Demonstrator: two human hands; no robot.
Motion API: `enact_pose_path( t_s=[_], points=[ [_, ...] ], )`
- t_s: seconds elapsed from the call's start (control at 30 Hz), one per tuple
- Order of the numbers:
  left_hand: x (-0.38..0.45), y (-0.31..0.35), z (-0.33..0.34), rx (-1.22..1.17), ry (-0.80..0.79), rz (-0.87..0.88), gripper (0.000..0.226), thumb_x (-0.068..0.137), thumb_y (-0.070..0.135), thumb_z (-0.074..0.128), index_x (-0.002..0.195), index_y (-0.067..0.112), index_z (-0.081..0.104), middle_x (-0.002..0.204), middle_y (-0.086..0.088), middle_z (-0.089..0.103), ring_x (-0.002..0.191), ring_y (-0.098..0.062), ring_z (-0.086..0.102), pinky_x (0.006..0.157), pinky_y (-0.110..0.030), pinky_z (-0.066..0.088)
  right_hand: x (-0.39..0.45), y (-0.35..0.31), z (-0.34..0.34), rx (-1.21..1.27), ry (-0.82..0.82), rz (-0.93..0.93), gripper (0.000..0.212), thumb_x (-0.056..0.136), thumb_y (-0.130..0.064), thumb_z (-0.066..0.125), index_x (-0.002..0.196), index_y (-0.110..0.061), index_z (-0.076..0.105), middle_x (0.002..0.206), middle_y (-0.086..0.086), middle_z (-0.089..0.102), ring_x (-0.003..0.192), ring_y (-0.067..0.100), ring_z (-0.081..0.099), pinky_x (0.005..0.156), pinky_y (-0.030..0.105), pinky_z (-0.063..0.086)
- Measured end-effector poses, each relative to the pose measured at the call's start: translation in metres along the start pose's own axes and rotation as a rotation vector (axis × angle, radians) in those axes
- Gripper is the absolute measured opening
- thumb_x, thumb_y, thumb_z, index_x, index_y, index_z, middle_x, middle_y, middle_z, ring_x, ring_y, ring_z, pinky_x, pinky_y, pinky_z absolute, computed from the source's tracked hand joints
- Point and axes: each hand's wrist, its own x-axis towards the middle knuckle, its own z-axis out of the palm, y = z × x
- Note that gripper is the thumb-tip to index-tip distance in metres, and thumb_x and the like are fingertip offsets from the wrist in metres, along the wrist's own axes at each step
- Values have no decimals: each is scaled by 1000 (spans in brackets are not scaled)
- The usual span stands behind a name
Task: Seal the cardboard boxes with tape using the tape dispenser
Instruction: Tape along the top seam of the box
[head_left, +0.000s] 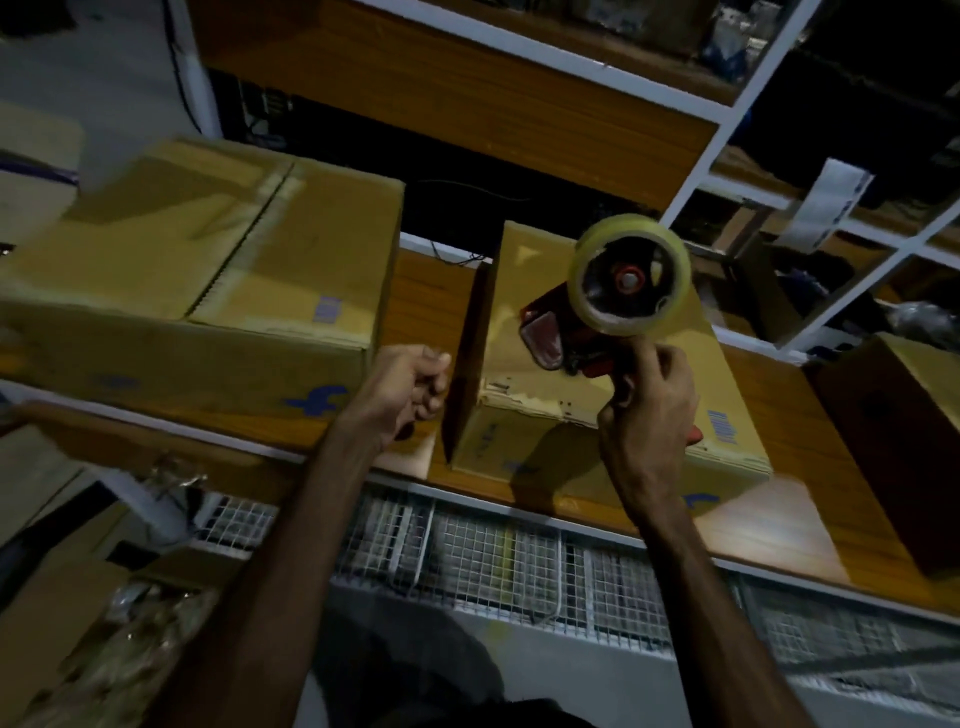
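A red tape dispenser (561, 338) is gripped by its handle in the right hand (649, 410), the fingers being curled round the handle. The dispenser is held raised above the hand, with a roll of clear tape (628, 275) mounted at its top and the cutting end turned toward the left hand. The left hand (410, 389) is held with its fingers curled loosely inward; nothing can be seen gripped in it, though the dim light leaves some doubt. It is held just beside the dark side of a narrow cardboard box (613, 452); whether it is touched cannot be told.

That narrow box is stood on a wooden shelf (779, 519), directly beyond and beneath the right hand, so that the dispenser is seen in front of its top face. A rough, torn-looking edge is shown across the box just beside the right hand. A larger cardboard box (208, 270) is placed on the same shelf beyond and to the outside of the left hand, its top flaps closed along a centre seam with a pale strip along it. A third, darker box (893, 441) is set well to the outside of the right hand.

Below both forearms, a white wire mesh panel (493, 561) is seen under the shelf edge.
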Motion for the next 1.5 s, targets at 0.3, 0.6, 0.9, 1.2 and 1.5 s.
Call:
enact_pose_path(
  t_s=[0.3, 0.6, 0.9, 1.2, 1.5],
  points=[
    [6, -33, -11, 71, 10, -62, 26, 103, 16, 57, 77, 18, 53, 63, 2, 51, 49, -11, 41, 43, -24, 26, -10, 14, 2, -14, -82, -89, 43, 92, 4, 69, 124, -22, 57, 119, 14, 58, 109, 31, 56, 83, 58, 54],
    [10, -67, -12, 167, -93, -139, 18, 109, 28, 51, 98, 14, 54, 79, 0, 55, 56, -8, 47, 47, -24, 26, -25, 26, 8, 15, -153, -68, 54, 85, 13, 64, 128, -18, 60, 117, 13, 57, 107, 30, 54, 81, 54, 52],
    [14, -79, -1, 84, -132, -303, 25, 106, 38, 55, 89, 19, 51, 72, 7, 44, 53, -6, 32, 41, -20, 17, -27, 33, 14, 21, -167, -63, 48, 84, 10, 68, 120, -19, 58, 116, 12, 57, 103, 29, 54, 77, 51, 52],
    [12, -85, 5, 232, -7, -376, 38, 100, 45, 57, 70, 21, 52, 60, 8, 40, 44, -8, 29, 41, -24, 18, -30, 38, 13, 20, -182, -62, 45, 88, 5, 69, 125, -19, 58, 117, 12, 58, 104, 30, 53, 82, 52, 50],
    [-20, -103, 36, 532, 291, 497, 64, 83, 4, 77, 140, 27, 58, 135, 3, 56, 119, -13, 57, 85, -22, 55, -30, 40, 13, 21, -193, -58, 43, 92, -2, 68, 129, -22, 58, 114, 11, 56, 99, 29, 53, 77, 51, 51]
  ],
)
